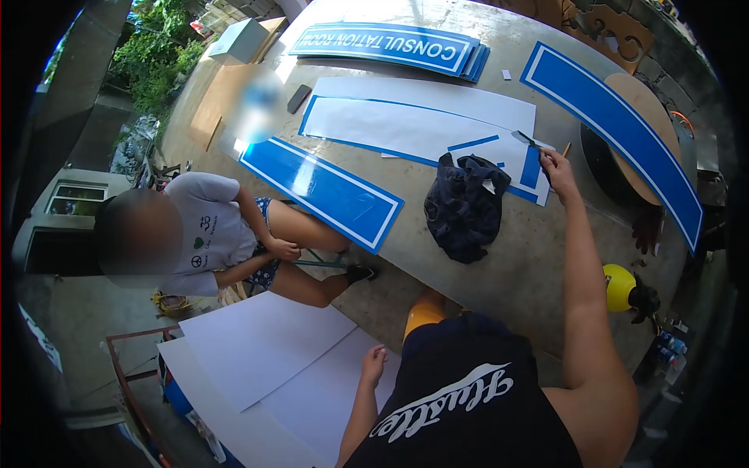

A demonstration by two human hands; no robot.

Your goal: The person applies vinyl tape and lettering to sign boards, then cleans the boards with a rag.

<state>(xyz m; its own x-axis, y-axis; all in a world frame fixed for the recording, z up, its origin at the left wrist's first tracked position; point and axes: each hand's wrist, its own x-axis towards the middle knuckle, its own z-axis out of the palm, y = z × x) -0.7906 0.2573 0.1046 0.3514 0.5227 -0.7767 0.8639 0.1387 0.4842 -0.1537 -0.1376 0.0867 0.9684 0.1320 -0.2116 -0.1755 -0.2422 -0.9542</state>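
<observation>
My right hand [557,171] is closed around a small flat-bladed tool [525,140], its dark tip over the right end of a white backing sheet [421,108] with blue edging. Below that hand, a blue piece [530,168] shows at the end of the sheet. A narrow blue strip [473,143] lies across it. Bunched dark cloth [466,207] rests at the near edge, left of my right hand. My left hand [374,364] hangs low beside my body with its fingers curled, nothing visible in them, and large white boards [273,359] are behind it.
A stack of blue CONSULTATION ROOM signs [382,48] sits at the far side. Bordered blue panels lie left [328,195] and right [616,132], the right one over a round piece [651,117]. One person [214,226] sits at left. A yellow object [619,288] is near my right arm.
</observation>
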